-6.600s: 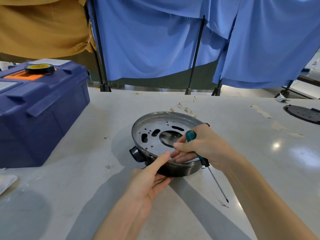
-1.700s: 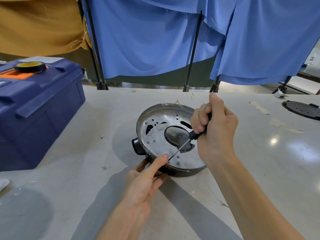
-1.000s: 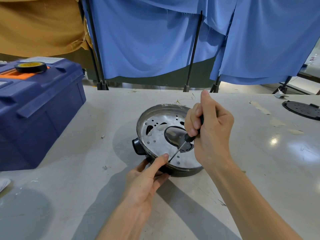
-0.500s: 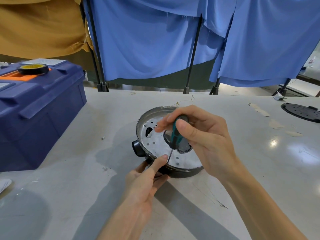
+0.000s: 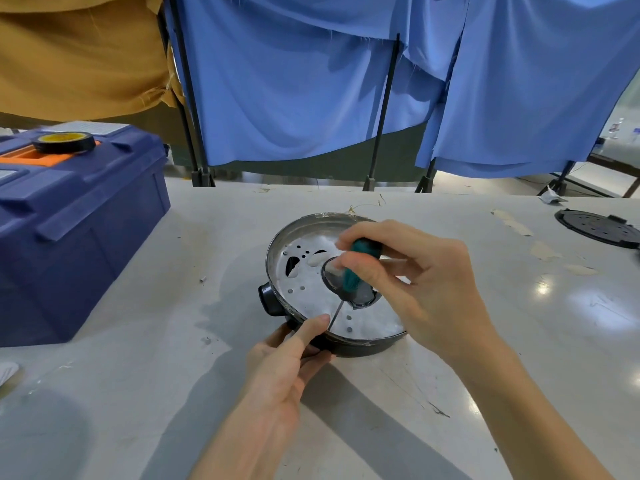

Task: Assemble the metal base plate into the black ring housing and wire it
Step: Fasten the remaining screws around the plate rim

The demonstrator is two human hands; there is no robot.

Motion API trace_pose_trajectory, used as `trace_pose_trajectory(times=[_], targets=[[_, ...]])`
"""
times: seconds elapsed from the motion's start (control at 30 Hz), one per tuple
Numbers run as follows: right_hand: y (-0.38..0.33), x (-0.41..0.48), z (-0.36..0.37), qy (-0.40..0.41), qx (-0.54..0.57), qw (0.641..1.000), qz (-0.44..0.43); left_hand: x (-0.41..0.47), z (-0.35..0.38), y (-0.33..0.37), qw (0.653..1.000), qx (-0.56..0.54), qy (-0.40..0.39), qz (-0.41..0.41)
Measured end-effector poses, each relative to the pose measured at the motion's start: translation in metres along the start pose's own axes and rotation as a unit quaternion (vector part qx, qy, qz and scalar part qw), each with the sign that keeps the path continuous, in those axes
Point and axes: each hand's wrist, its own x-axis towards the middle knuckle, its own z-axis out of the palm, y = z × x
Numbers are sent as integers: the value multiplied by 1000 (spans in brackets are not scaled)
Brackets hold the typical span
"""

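The right hand [image 5: 426,289] has swung over the plate [image 5: 311,296] and now pinches the screwdriver [image 5: 356,268] handle, with the tip down beside the left hand's [image 5: 284,355] thumb. That hand grips the housing [image 5: 363,348] at its near rim, mid-surface [image 5: 138,375], with the plate seated inside.

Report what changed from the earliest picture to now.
The right hand raised the screwdriver from lying across the near rim, tip out over the table, to nearly upright, tip down on the metal base plate beside the thumb of the left hand. That hand stays gripping the black ring housing; the blue toolbox sits where it was.
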Motion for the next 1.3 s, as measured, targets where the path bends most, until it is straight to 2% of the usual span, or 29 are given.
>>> trace_pose_trajectory(times=[0.07, 0.13, 0.3, 0.37, 0.5, 0.57, 0.63, 0.7, 0.77, 0.83, 0.9, 0.97, 1.03, 1.1, 1.17, 1.23, 1.3], targets=[[1, -1, 3, 52, -54, 997, -28, 0, 0, 0, 1000, -1, 0, 3], [1, -2, 9, 61, -113, 989, -79, 1, 1, -1, 1000, -1, 1, 8], [-1, -8, 12, -70, -151, 984, -60, -1, 2, 0, 1000, 2, -1, 12], [-1, -7, 8, -89, -129, 985, -65, -1, 3, 2, 1000, 1, 2, 10], [1, -3, 8, 42, -190, 977, -90, 0, 4, 1, 1000, -6, 23, 1], [1, -3, 9, 52, -228, 968, -87, 0, 6, 1, 999, -6, 35, -1], [-2, -3, 9, 6, -206, 977, -50, -1, 6, 1, 999, -3, 35, 4], [-6, -4, 6, -78, -151, 985, 22, -2, 6, 0, 1000, -4, 24, 9], [-8, -5, 5, -173, -93, 978, 70, -3, 7, 1, 1000, -14, 18, 13], [-10, -3, 6, -197, -54, 977, 56, -3, 7, 1, 1000, -16, 17, 20], [-8, -4, 8, -138, -27, 990, 21, -2, 6, 0, 999, -13, 19, 23], [-4, -5, 13, -39, -30, 999, -7, -1, 5, -1, 999, -10, 27, 18], [0, -4, 16, 45, -83, 995, -38, -2, 5, -1, 999, -7, 37, 11], [1, -2, 17, 75, -133, 987, -53, -3, 6, 0, 999, -7, 40, 11], [-1, 0, 14, 32, -116, 992, -29, -3, 6, 0, 999, -5, 38, 13], [-4, -1, 12, -56, -103, 993, 7, -3, 5, 1, 999, -5, 32, 16], [-5, -4, 10, -115, -130, 985, -6, -4, 6, 2, 999, -13, 25, 19]])
